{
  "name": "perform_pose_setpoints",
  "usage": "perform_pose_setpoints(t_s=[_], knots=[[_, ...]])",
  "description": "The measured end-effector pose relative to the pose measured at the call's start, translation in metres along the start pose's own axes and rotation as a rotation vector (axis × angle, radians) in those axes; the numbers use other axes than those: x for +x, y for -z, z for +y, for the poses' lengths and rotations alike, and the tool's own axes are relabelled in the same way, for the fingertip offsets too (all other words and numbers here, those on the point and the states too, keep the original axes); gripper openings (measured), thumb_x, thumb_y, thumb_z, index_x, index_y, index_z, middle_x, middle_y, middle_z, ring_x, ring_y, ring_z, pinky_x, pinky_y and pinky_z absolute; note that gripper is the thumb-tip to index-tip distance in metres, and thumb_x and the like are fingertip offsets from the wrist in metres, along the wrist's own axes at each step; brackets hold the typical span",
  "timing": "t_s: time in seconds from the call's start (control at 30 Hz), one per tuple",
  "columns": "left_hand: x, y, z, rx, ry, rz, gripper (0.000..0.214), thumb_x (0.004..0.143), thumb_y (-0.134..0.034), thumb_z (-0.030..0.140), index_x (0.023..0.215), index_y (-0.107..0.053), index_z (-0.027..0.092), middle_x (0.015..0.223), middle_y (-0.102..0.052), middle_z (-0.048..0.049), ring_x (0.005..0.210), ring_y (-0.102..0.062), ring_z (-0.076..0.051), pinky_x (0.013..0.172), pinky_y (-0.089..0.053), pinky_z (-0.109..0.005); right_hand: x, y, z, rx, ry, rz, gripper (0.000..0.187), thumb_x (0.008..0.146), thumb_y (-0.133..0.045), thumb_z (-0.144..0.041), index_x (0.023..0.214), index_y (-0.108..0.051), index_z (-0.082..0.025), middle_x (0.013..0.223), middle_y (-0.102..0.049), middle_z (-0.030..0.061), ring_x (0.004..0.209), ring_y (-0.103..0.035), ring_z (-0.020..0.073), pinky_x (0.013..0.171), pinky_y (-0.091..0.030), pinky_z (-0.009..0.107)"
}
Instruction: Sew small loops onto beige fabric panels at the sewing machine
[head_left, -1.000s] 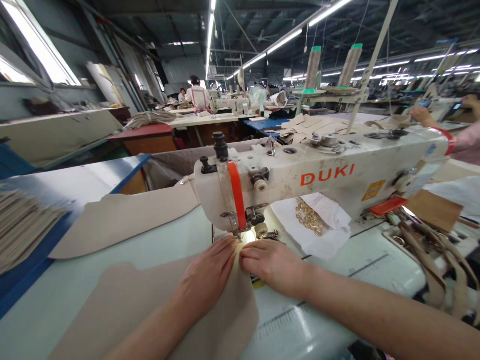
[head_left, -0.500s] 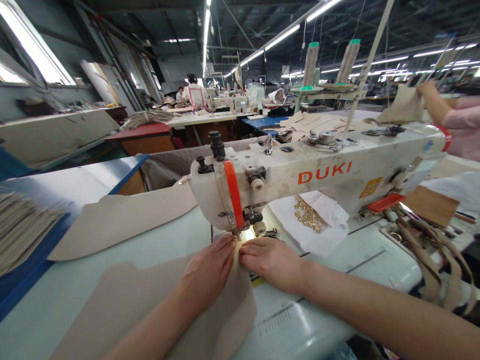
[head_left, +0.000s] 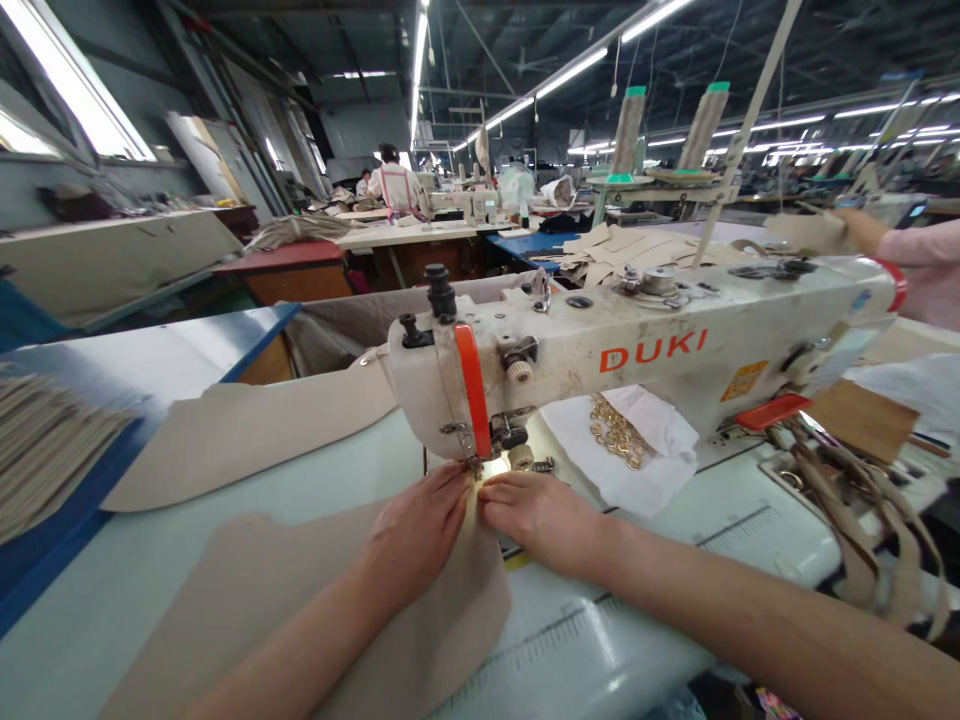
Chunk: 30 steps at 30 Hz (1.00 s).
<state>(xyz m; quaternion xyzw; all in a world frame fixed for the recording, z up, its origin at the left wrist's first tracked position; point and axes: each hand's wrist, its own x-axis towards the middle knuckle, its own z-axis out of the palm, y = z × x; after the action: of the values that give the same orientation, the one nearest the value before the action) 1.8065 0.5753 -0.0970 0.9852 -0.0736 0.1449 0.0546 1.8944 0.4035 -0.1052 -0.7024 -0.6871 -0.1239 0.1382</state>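
A beige fabric panel (head_left: 300, 580) lies on the pale green sewing table, its narrow edge under the foot of the white sewing machine (head_left: 570, 330). My left hand (head_left: 420, 520) rests on the panel just left of the needle area, fingers together and pressing the fabric. Opposite it, my right hand (head_left: 540, 520) grips the panel's edge, with the fingertips closed close to the presser foot (head_left: 477, 466). The needle and the exact seam are hidden by my fingers and the machine head. Behind the machine head, another beige panel (head_left: 255, 440) extends to the left.
Gold metal rings (head_left: 616, 432) lie on white paper (head_left: 660, 480) under the machine arm. Beige straps (head_left: 862, 540) hang at the right. Stacked fabric pieces (head_left: 56, 440) sit at the left. Thread cones (head_left: 628, 135) stand behind; a co-worker's arm (head_left: 870, 232) is at far right.
My hands and the panel stay almost in place at the presser foot. The view shifts slightly. At far right, the co-worker's hand and fabric piece have moved lower.
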Motion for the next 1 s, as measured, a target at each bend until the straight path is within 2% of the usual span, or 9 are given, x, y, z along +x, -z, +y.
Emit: perform_pose_setpoints(t_s=[0.27, 0.47, 0.53, 0.7, 0.83, 0.93, 1.0], knots=[[0.001, 0.001, 0.003, 0.027, 0.006, -0.024, 0.038, 0.094, -0.028, 0.028, 0.107, -0.062, 0.017, 0.114, -0.065, -0.0091, 0.106, -0.06, -0.021, 0.094, -0.049, -0.035, -0.003, -0.003, -0.001, 0.008, -0.024, 0.021, 0.012, 0.089, -0.052, -0.014, 0.093, -0.062, -0.01, 0.107, -0.065, 0.0104, 0.104, -0.057, 0.0198, 0.099, -0.042, 0.029], [0.002, -0.001, 0.0, 0.035, 0.028, -0.024, 0.038, 0.094, -0.031, 0.028, 0.111, -0.062, 0.015, 0.117, -0.064, -0.0107, 0.109, -0.059, -0.023, 0.097, -0.048, -0.038, -0.003, -0.002, 0.002, 0.019, -0.015, 0.025, 0.013, 0.088, -0.053, -0.014, 0.094, -0.063, -0.009, 0.099, -0.066, 0.0091, 0.105, -0.056, 0.0189, 0.1, -0.042, 0.029], [-0.008, 0.0, 0.002, 0.027, 0.036, -0.012, 0.037, 0.093, -0.032, 0.027, 0.112, -0.062, 0.015, 0.119, -0.064, -0.0104, 0.11, -0.059, -0.022, 0.097, -0.048, -0.038, -0.003, -0.003, -0.002, 0.011, 0.022, 0.025, 0.014, 0.09, -0.05, -0.015, 0.094, -0.063, -0.01, 0.098, -0.066, 0.0086, 0.103, -0.057, 0.0179, 0.098, -0.044, 0.028], [-0.051, 0.007, 0.012, 0.011, 0.018, 0.034, 0.034, 0.093, -0.034, 0.022, 0.115, -0.06, 0.017, 0.122, -0.062, -0.0081, 0.112, -0.058, -0.018, 0.099, -0.047, -0.032, -0.005, -0.006, -0.025, -0.013, 0.206, 0.044, 0.019, 0.093, -0.045, -0.017, 0.097, -0.063, -0.013, 0.097, -0.068, 0.0064, 0.096, -0.06, 0.017, 0.088, -0.05, 0.03], [-0.068, 0.019, 0.022, 0.01, 0.104, 0.015, 0.036, 0.092, -0.037, 0.021, 0.122, -0.055, 0.018, 0.127, -0.059, -0.0067, 0.116, -0.056, -0.018, 0.1, -0.047, -0.033, -0.007, -0.003, -0.037, -0.041, 0.245, 0.046, 0.019, 0.093, -0.045, -0.018, 0.1, -0.063, -0.013, 0.102, -0.068, 0.0067, 0.098, -0.06, 0.0167, 0.087, -0.051, 0.029], [-0.088, 0.033, 0.033, 0.085, 0.161, 0.122, 0.05, 0.091, -0.041, 0.027, 0.14, -0.035, 0.018, 0.141, -0.045, -0.0092, 0.125, -0.047, -0.021, 0.101, -0.046, -0.036, -0.007, -0.001, -0.038, -0.041, 0.243, 0.061, 0.021, 0.093, -0.045, -0.018, 0.103, -0.063, -0.012, 0.105, -0.068, 0.0065, 0.1, -0.06, 0.0161, 0.091, -0.049, 0.028], [-0.117, 0.035, 0.039, 0.159, 0.103, 0.172, 0.066, 0.089, -0.045, 0.039, 0.146, -0.02, 0.02, 0.146, -0.037, -0.0103, 0.129, -0.042, -0.023, 0.101, -0.044, -0.037, -0.008, -0.002, -0.036, -0.038, 0.243, 0.079, 0.023, 0.094, -0.044, -0.019, 0.105, -0.062, -0.012, 0.108, -0.068, 0.006, 0.102, -0.059, 0.0155, 0.094, -0.047, 0.027]])
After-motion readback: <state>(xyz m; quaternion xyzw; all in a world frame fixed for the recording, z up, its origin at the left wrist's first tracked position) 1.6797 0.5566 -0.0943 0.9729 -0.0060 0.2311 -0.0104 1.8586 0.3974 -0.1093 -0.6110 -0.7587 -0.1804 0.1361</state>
